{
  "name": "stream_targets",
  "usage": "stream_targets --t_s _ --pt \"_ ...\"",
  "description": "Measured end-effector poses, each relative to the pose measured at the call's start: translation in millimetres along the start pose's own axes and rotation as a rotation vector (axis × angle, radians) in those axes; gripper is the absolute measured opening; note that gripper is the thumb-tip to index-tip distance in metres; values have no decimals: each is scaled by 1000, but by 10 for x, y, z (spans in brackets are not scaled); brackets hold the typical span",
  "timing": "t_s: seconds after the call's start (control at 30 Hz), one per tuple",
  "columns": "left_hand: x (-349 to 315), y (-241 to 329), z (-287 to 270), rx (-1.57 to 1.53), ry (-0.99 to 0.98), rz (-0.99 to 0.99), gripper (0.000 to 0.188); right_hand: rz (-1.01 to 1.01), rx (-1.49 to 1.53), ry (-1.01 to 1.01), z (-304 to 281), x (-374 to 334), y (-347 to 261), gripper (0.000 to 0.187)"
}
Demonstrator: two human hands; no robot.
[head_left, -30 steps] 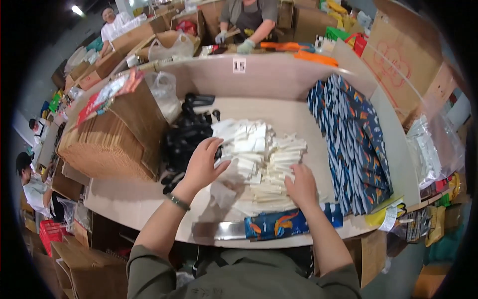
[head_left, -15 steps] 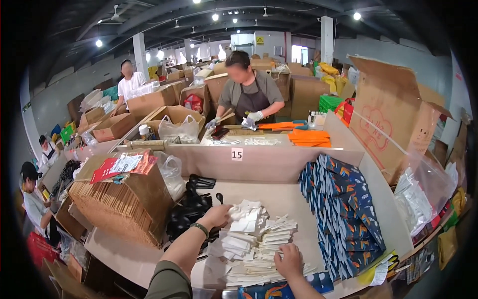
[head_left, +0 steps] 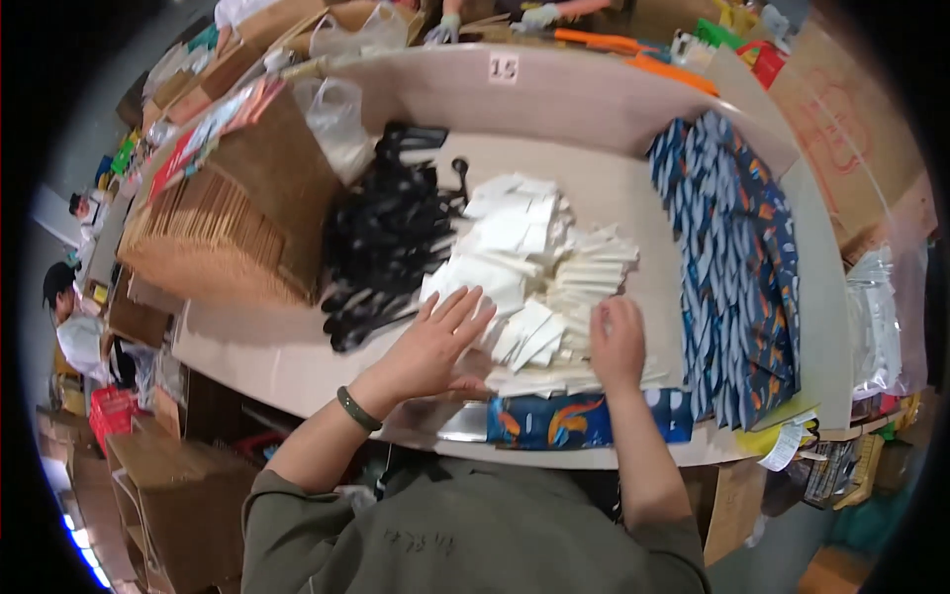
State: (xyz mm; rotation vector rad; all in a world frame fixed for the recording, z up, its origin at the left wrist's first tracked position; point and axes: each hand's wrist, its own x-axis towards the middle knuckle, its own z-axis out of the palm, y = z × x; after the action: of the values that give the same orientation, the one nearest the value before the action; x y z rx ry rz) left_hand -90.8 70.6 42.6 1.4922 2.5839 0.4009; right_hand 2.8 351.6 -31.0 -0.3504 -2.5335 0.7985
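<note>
My left hand [head_left: 435, 342] hovers at the near left edge of a heap of white paper packets [head_left: 515, 218], fingers spread and nothing visibly held. On the right, my right hand [head_left: 617, 342] is closed, its fingers curled down at the narrow cream-white slips [head_left: 599, 265]; whatever it grips, if anything, is hidden. Black plastic spoons [head_left: 386, 228] lie piled left of the white packets. Between my forearms, along the near table edge, lies a blue pouch [head_left: 554, 421] with an orange pattern, its silvery end [head_left: 462, 420] toward the left.
Overlapping blue patterned pouches [head_left: 737, 277] fill the table's right side. An open carton [head_left: 287, 158] of tightly packed brown sheets stands at the left, beside a clear plastic bag [head_left: 339, 124]. A low partition [head_left: 574, 94] closes the far side; a co-worker's gloved hands [head_left: 539, 16] show beyond it.
The view has tipped down toward the table. My left hand has come back from the far end of the white packets to their near left and opened. My right hand's fingers have curled in.
</note>
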Motion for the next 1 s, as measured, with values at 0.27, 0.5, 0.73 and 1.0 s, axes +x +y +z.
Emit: stream_targets --t_s 0.27,0.5,0.73,1.0 --pt "-1007 -614 152 -86 512 -501 37 -242 101 174 -122 124 -151 7" --pt "-919 -762 330 -27 500 -457 27 -604 -56 -477 380 536 -766 7" --pt "-1089 -722 356 -84 588 -498 15 -630 115 -394 175 408 -1227 7" --pt "-1187 -388 348 -365 738 -595 18 -541 132 -993 366 -435 -1472 16"
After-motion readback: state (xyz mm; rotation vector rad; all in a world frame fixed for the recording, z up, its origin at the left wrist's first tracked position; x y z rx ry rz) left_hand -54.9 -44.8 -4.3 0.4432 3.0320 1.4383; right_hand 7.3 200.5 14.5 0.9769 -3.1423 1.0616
